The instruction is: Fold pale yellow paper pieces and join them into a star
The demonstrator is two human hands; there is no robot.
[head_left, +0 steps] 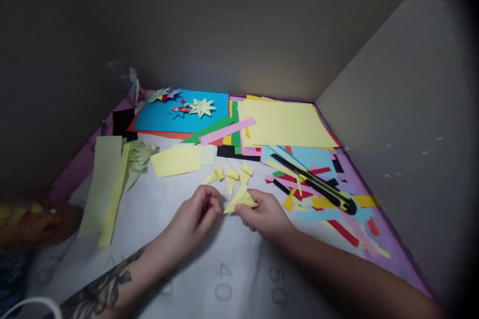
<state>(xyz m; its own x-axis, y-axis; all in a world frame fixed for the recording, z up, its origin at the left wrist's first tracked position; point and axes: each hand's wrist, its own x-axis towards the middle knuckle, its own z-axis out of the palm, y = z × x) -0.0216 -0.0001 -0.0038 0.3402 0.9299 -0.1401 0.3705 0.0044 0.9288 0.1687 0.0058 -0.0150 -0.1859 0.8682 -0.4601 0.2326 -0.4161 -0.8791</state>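
Note:
My right hand (pixel 265 212) pinches a folded pale-yellow paper piece (pixel 239 200) between thumb and fingers, its point turned to the left. Just left of it, my left hand (pixel 202 209) has its fingers curled in, apart from the paper, with nothing visible in them. Beyond both hands lie several small folded yellow paper pieces (pixel 232 178). Flat yellow paper rectangles (pixel 175 160) rest farther back on the left, beside a cluster of folded pale-green pieces (pixel 139 157).
At right, a black and yellow utility knife (pixel 322 187) lies over scattered coloured paper strips (pixel 337 217). Yellow sheets (pixel 284 122) and a blue sheet (pixel 157 117) bearing a paper star (pixel 202 107) lie at the back. Long pale strips (pixel 101 179) are at left. Grey walls (pixel 209 25) enclose the table.

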